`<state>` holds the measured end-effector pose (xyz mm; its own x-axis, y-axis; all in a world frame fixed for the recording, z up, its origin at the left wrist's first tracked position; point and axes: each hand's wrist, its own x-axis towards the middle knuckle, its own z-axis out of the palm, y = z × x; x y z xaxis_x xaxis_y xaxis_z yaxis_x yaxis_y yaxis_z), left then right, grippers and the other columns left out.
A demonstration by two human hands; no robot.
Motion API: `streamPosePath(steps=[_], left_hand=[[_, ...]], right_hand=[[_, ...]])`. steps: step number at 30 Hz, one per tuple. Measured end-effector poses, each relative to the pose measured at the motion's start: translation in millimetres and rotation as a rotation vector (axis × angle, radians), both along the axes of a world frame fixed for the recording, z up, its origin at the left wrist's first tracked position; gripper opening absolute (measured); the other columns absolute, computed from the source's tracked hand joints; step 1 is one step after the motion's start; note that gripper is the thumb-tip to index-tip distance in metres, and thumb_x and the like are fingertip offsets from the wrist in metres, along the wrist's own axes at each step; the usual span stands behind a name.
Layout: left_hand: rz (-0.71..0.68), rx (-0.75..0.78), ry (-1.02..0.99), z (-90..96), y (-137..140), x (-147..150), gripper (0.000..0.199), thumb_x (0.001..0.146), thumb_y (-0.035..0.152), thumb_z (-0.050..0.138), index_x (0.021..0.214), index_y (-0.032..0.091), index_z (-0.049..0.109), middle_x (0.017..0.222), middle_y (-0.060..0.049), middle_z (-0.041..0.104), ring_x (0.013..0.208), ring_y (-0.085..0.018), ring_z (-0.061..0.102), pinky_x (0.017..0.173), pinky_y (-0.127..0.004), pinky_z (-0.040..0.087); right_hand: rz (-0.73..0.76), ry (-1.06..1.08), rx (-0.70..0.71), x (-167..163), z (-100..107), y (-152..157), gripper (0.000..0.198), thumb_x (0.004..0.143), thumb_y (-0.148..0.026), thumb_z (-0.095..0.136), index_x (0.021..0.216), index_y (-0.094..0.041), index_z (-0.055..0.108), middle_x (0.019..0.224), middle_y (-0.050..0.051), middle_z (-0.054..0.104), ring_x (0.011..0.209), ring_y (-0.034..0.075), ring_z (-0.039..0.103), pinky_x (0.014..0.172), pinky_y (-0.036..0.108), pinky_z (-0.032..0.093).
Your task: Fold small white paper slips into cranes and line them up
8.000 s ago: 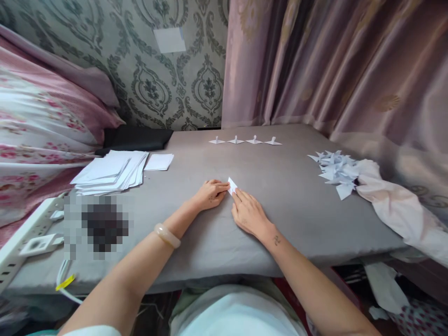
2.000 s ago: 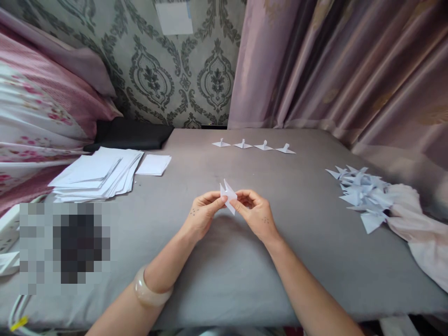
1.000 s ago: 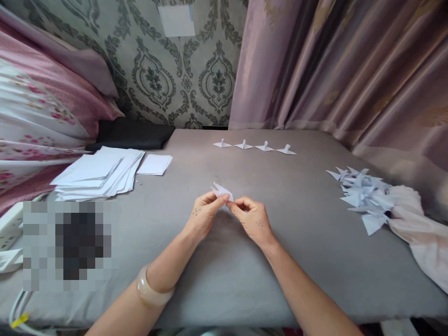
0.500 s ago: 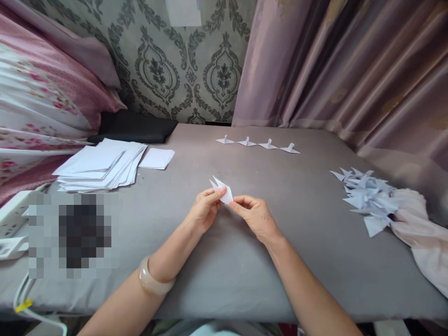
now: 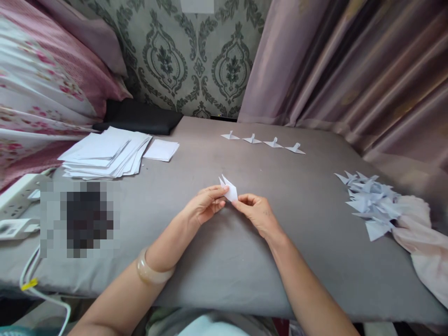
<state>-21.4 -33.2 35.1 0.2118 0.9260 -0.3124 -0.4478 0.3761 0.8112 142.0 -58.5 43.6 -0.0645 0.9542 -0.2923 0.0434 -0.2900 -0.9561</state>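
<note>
A small folded white paper crane [image 5: 231, 191], its two narrow points facing up and away, is held between my hands above the middle of the table. My left hand [image 5: 209, 203], with a pale bangle [image 5: 151, 269] on its forearm, pinches the paper's left side between thumb and fingers. At the lower right corner of the paper, my right hand [image 5: 258, 211] grips with thumb and forefinger. Farther back, several finished paper cranes [image 5: 252, 138] stand in a row with their wings spread.
Stacked white paper [image 5: 105, 156] and a smaller pile of paper squares [image 5: 162, 150] lie at the left. A heap of folded cranes [image 5: 374, 200] rests at the right beside a pale cloth [image 5: 416, 224]. A power strip [image 5: 21, 196] and white cable sit at the left edge.
The view has tilted and turned slightly. My left fingers have shifted on the paper and opened out somewhat beneath it; my right hand keeps its pinch at the lower corner.
</note>
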Motion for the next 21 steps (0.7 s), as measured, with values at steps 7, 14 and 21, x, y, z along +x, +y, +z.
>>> streamPosePath(steps=[7,14,21], left_hand=[[0.019,-0.123,-0.093,11.7,-9,11,0.021,0.063,0.022,0.083,0.077,0.012,0.071,0.080,-0.005,0.069,0.065,-0.007,0.062,0.062,-0.016,0.052],[0.076,0.111,0.050,12.6,-16,17,0.021,0.065,0.028,0.081,0.080,0.015,0.073,0.080,-0.003,0.071,0.073,-0.012,0.064,0.078,-0.028,0.053],[-0.019,0.170,0.129,13.0,-20,21,0.017,0.067,0.028,0.079,0.079,0.016,0.075,0.079,-0.004,0.072,0.074,-0.013,0.064,0.074,-0.027,0.053]], right_hand=[[0.068,-0.233,0.239,-5,-10,-3,0.020,0.070,-0.038,0.067,0.070,-0.018,0.067,0.067,0.002,0.068,0.062,0.014,0.058,0.062,0.028,0.046],[-0.049,-0.272,0.396,12,13,-2,0.015,0.077,-0.032,0.061,0.082,-0.020,0.067,0.083,0.003,0.067,0.072,0.015,0.059,0.067,0.028,0.046],[-0.060,-0.240,0.488,10,18,-3,0.014,0.078,-0.034,0.065,0.077,-0.021,0.067,0.077,0.002,0.063,0.067,0.014,0.055,0.064,0.028,0.042]])
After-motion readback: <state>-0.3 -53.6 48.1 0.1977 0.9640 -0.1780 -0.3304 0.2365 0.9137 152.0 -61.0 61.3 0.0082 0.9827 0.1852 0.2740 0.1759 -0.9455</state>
